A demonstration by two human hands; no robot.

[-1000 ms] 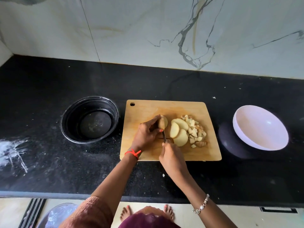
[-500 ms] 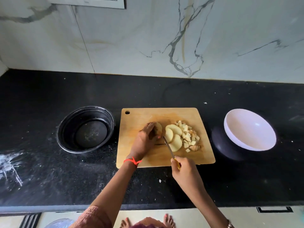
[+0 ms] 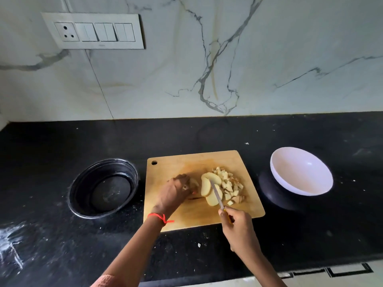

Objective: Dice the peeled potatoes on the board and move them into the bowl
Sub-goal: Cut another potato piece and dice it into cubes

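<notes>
Black stone counter runs from left to right beneath a white marble wall with grey veins, and a switch plate sits on that wall at the far left. On the counter lies a wooden board, with a round hole in its far left corner. Well apart to its left stands a round black pan, and to its right, a little apart from the board's edge, stands the white bowl. The left hand rests on the middle of the board, its fingers curled down over a pale potato piece and holding it against the wood; a red thread is tied round that wrist. Just right of the piece lie three or so broad slices, overlapping one another. Touching their right side is a heap of small dice, which spreads toward the near right part of the board. The right hand is at the board's near edge, its fingers wrapped round the yellow handle of a knife. The narrow blade slants away to the far left, crossing over the slices, with its tip above the farthest one; whether the edge touches them I cannot tell. White smears mark the counter at the near left, and a few pale scraps lie on it near the board's near edge, between the two forearms.
</notes>
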